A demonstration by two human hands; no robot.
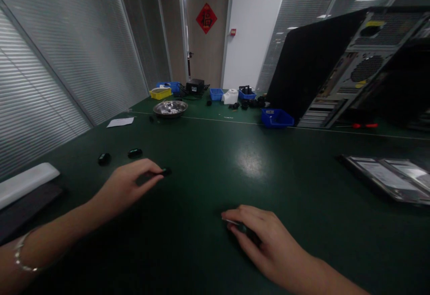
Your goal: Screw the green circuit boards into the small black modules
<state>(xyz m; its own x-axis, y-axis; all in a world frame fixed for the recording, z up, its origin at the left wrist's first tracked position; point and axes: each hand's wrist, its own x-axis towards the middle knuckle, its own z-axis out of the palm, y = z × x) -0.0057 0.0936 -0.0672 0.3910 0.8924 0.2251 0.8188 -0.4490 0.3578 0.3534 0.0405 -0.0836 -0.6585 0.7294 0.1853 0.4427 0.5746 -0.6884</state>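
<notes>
My left hand [134, 181] pinches a small black piece [166, 171] between thumb and fingertips, just above or on the green table [201, 151]. Nearer the front edge, my right hand [260, 237] is closed around a small tool [241, 228] with a dark green handle and a thin metal tip that points left. Two more small black pieces, one [135, 153] behind my left hand and one [104, 158] farther left, lie on the table. The hands are well apart.
A metal bowl [170, 109] and a paper [120, 122] are at the back left. A blue bin [277, 118] sits before a computer case [316, 62]. Hard drives [386, 176] lie at right. A white object [28, 183] is at left.
</notes>
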